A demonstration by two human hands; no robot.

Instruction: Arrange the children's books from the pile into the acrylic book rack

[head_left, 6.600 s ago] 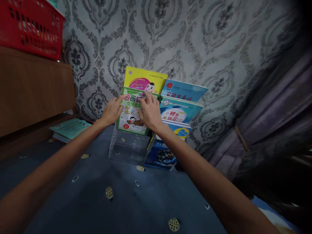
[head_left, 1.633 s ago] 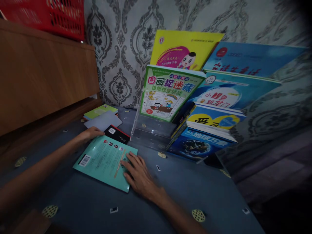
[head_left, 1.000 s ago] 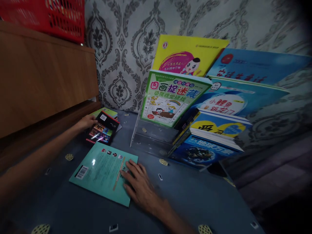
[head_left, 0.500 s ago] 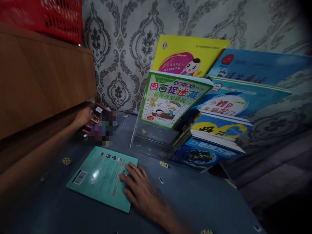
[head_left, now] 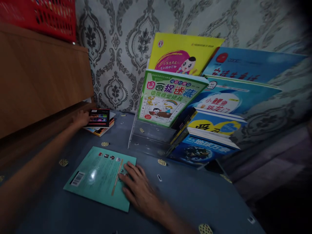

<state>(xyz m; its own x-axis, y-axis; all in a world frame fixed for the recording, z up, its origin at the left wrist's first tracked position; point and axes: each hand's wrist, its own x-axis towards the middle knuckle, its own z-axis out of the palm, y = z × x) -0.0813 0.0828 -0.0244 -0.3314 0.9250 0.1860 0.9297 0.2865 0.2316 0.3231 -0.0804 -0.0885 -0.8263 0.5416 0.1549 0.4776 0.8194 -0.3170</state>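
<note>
A teal book (head_left: 97, 178) lies back cover up on the table, its barcode at the lower left. My right hand (head_left: 138, 190) rests on its right edge, fingers spread and flat. Farther off, my left hand (head_left: 82, 118) is at the left edge of a black book (head_left: 99, 117) with coloured pictures, fingers curled against it. That black book lies on a small stack of books (head_left: 103, 130) beside the wooden cabinet. The fingertips of the left hand are small and slightly blurred.
A clear acrylic book rack (head_left: 146, 138) stands at right, holding several books, among them a green picture book (head_left: 168, 97) and a yellow one (head_left: 182, 48). A wooden cabinet (head_left: 44, 78) bounds the left, with a red basket (head_left: 56, 19) on top. Patterned wallpaper (head_left: 114, 58) backs the table.
My left hand has brought the black book down flat onto the stack by the cabinet. My right hand stays on the teal book. The view has shifted slightly.
</note>
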